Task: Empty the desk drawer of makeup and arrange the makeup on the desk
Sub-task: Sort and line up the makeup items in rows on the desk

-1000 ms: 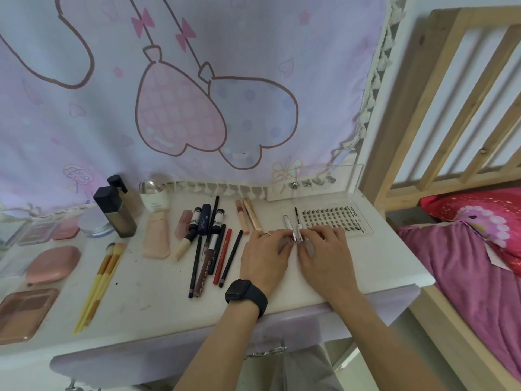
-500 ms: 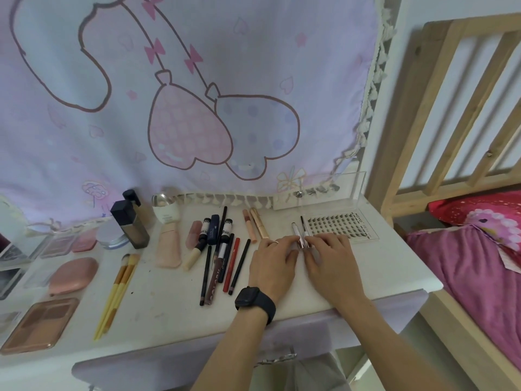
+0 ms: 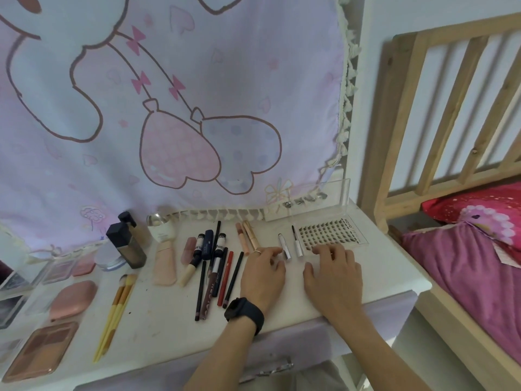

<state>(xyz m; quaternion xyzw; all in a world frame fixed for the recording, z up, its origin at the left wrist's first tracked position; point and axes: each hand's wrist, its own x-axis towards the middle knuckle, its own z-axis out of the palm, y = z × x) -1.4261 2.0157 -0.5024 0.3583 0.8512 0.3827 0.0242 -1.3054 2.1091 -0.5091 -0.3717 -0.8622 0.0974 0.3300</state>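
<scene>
Makeup (image 3: 225, 275) lies in rows on desk (image 3: 158, 320), mostly left of the left hand (image 3: 262, 275): pencils, brushes, bottles, palettes. Silver tube (image 3: 284, 246) & wand (image 3: 297, 244) sit side by side just beyond the gap btw the hands; lash tray (image 3: 332, 231) just past right hand (image 3: 334, 275). Looks nearly done, but drawer (image 3: 296, 342) inside isn't visible, so can't confirm it's empty. Vs. half a sec ago, hands have parted and let go of tube & wand: both relaxed, gripping nothing.

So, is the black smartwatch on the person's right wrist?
No, the black smartwatch sits on the wrist of the left hand; the right hand has a bare wrist.
</scene>
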